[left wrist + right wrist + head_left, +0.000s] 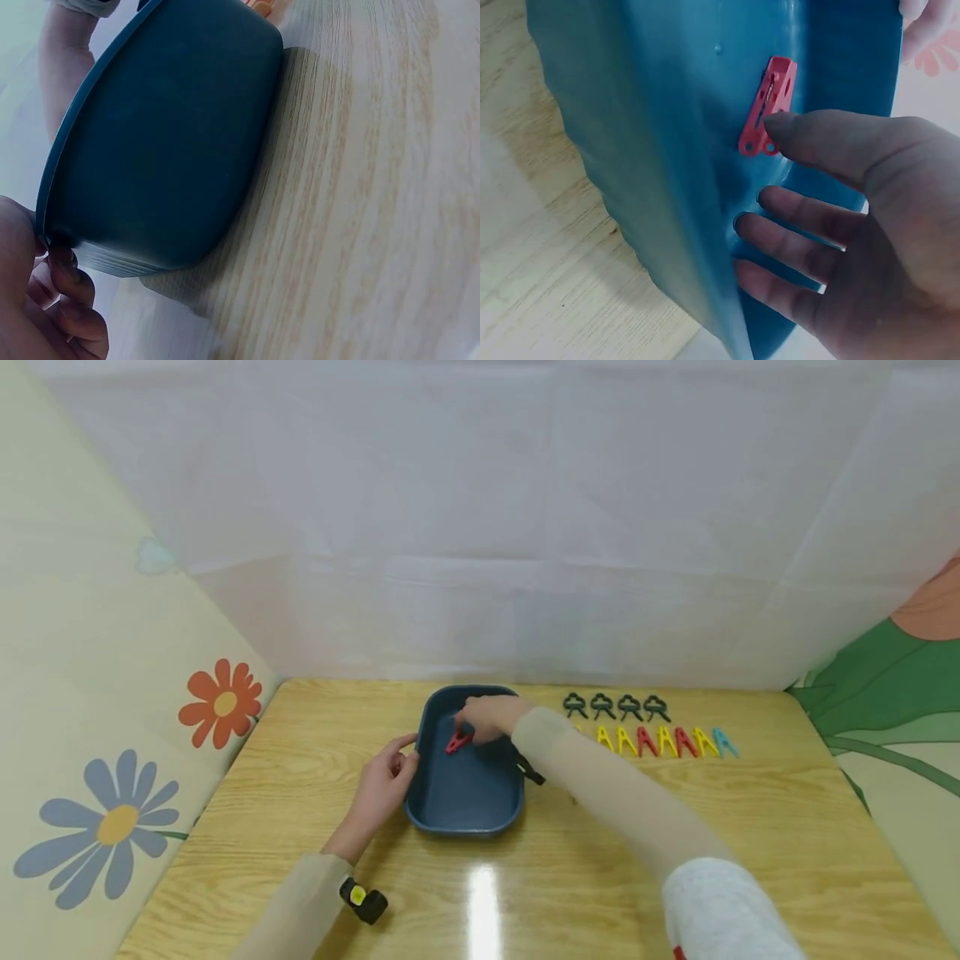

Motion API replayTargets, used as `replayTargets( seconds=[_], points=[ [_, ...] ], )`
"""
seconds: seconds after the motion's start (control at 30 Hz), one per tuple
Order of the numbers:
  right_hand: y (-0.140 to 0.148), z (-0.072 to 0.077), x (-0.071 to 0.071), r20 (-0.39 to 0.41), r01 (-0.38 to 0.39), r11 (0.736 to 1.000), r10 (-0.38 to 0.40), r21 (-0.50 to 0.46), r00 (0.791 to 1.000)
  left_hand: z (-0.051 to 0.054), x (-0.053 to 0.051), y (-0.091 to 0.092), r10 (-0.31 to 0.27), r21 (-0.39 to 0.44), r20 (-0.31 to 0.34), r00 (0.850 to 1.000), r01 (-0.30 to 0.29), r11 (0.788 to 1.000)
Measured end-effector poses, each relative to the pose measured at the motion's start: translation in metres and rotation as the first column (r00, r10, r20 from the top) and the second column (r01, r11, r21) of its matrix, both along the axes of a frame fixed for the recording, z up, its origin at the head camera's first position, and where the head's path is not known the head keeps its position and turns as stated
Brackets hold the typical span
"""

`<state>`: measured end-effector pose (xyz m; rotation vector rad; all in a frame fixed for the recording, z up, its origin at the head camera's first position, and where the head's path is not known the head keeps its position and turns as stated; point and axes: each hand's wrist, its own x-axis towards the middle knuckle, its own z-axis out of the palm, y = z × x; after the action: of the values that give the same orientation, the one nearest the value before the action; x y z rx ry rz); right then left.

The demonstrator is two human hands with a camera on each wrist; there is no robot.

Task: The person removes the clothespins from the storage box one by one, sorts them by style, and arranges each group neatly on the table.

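A dark blue plastic bin stands on the wooden table, in front of me. My left hand pinches the left rim of the bin; in the left wrist view its fingers curl under that rim. Inside the bin, my right hand reaches down over a red clothespin. In the right wrist view the thumb lies on one end of the clothespin, and the index finger is hidden behind it. The other fingers are spread beside the bin's wall.
Right of the bin, several dark clips lie in a row at the back. Before them runs a row of yellow, red and blue clothespins, partly hidden by my right forearm. A white sheet hangs behind the table.
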<state>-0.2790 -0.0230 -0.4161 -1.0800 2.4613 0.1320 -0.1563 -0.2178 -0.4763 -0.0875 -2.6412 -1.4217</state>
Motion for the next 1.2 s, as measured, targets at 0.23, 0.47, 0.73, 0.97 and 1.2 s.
replayTargets(
  seconds=[0.23, 0.47, 0.73, 0.97, 1.2],
  points=[
    [0.003, 0.001, 0.003, 0.01, -0.006, 0.999, 0.006, -0.037, 1.0, -0.001, 0.0, 0.001, 0.006, -0.006, 0.008, 1.0, -0.006, 1.0],
    [0.006, -0.004, 0.007, -0.055, 0.0, 0.999, -0.003, -0.043, 0.998, 0.001, 0.001, 0.001, -0.002, -0.012, 0.01, 1.0, 0.002, 1.0],
    [0.006, -0.015, 0.007, -0.094, -0.019, 0.998, 0.013, -0.06, 0.995, 0.0, 0.0, 0.001, 0.01, -0.023, 0.015, 1.0, -0.01, 1.0],
    [0.005, -0.018, 0.009, -0.124, -0.039, 0.996, 0.029, -0.075, 0.992, 0.002, 0.001, 0.001, 0.005, -0.017, 0.022, 1.0, -0.005, 1.0],
    [0.004, -0.018, 0.012, -0.12, -0.043, 0.996, 0.033, -0.084, 0.992, 0.004, 0.002, 0.001, 0.01, -0.019, 0.032, 0.999, -0.009, 1.0]
  ],
)
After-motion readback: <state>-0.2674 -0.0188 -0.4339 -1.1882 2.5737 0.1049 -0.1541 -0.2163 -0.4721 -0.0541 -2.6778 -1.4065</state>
